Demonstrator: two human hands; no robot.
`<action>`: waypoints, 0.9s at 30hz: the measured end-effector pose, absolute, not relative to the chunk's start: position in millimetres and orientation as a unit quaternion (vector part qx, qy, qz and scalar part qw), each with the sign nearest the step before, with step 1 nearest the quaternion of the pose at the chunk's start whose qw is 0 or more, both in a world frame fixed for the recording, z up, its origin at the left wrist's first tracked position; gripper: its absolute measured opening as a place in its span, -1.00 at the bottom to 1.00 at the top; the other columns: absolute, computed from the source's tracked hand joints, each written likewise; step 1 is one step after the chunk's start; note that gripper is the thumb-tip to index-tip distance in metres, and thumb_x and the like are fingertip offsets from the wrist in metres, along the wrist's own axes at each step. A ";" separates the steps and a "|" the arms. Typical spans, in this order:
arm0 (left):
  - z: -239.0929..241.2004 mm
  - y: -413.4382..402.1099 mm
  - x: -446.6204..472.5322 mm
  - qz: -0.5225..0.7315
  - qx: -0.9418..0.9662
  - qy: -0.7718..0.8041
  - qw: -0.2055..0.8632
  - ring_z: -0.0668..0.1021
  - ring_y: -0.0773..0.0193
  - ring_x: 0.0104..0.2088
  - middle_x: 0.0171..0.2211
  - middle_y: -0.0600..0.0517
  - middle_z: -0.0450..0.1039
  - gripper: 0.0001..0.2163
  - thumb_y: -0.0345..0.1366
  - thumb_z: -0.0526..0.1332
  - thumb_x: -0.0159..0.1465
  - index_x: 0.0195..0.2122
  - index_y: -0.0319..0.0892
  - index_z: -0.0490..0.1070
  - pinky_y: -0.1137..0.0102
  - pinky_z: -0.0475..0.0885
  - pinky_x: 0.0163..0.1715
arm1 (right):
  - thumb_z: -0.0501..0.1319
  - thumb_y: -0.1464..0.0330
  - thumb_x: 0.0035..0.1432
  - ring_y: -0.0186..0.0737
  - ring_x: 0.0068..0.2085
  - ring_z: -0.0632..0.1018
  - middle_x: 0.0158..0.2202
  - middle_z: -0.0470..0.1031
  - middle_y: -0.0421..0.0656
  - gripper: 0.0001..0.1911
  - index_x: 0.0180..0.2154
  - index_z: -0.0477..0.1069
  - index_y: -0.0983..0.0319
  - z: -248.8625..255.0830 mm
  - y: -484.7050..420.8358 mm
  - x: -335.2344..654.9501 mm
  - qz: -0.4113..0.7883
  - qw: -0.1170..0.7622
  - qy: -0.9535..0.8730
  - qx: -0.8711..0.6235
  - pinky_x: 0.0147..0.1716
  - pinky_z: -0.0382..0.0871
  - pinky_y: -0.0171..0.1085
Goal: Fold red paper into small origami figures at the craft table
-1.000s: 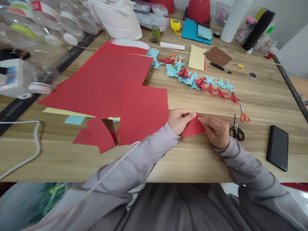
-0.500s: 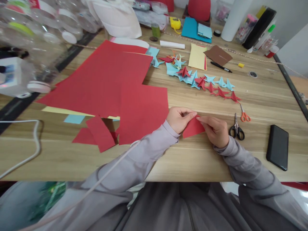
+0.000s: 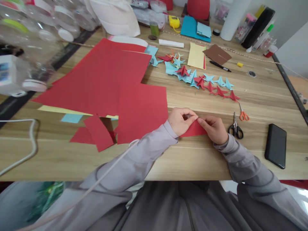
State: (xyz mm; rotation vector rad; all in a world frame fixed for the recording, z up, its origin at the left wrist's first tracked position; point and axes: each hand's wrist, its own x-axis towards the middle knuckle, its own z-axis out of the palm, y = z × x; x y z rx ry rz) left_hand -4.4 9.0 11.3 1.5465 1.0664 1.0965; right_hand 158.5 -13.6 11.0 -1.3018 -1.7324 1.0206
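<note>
Both hands pinch a small piece of red paper close to the table's front, thumbs and fingertips meeting at its upper edge. My left hand grips it from the left, and my right hand from the right; parts of the paper are hidden behind the fingers. Beside my left forearm lies a square red sheet, overlapping larger red sheets. Folded red and light blue paper cranes stand in rows beyond the hands. Black-handled scissors rest just right of my right hand.
Orange-handled scissors and a black phone lie to the right. Red offcuts sit at the left, near a white cable. Plastic bottles crowd the far left. Behind the cranes are yellow paper, brown paper and a pen.
The red paper has turned so its lower edge runs flatter, and more of it sits behind my hands. My left fingers have shifted slightly along the upper edge. The whole view has moved a little.
</note>
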 end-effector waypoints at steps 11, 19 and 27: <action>14.7 9.6 -5.8 0.443 0.616 0.414 0.503 0.45 0.33 -0.50 -0.55 0.02 0.49 -0.86 -0.28 0.26 0.08 -0.55 -0.20 0.52 0.41 0.33 -0.45 | 0.18 0.03 0.11 -0.37 -0.54 0.35 -0.59 0.40 -0.20 -0.56 -0.51 0.49 0.27 12.4 -15.6 158.5 0.393 0.382 -0.673 -0.497 -0.55 0.25 -0.36; 12.4 11.7 -7.4 0.434 0.560 0.440 0.551 0.57 0.22 -0.32 -0.41 -0.01 0.60 -0.79 -0.15 0.28 0.10 -0.46 -0.18 0.58 0.35 0.44 -0.22 | 0.18 0.13 0.14 -0.37 -0.54 0.38 -0.57 0.45 -0.19 -0.64 -0.45 0.52 0.29 7.3 -14.0 160.4 0.374 0.416 -0.660 -0.502 -0.54 0.27 -0.36; 12.0 14.2 -6.4 0.455 0.518 0.445 0.571 0.58 0.22 -0.39 -0.46 -0.02 0.60 -0.84 -0.20 0.38 -0.04 -0.52 -0.20 0.58 0.32 0.48 -0.25 | 0.20 0.13 0.13 -0.37 -0.53 0.40 -0.55 0.47 -0.18 -0.66 -0.45 0.50 0.28 6.4 -13.9 160.2 0.385 0.426 -0.652 -0.496 -0.53 0.29 -0.36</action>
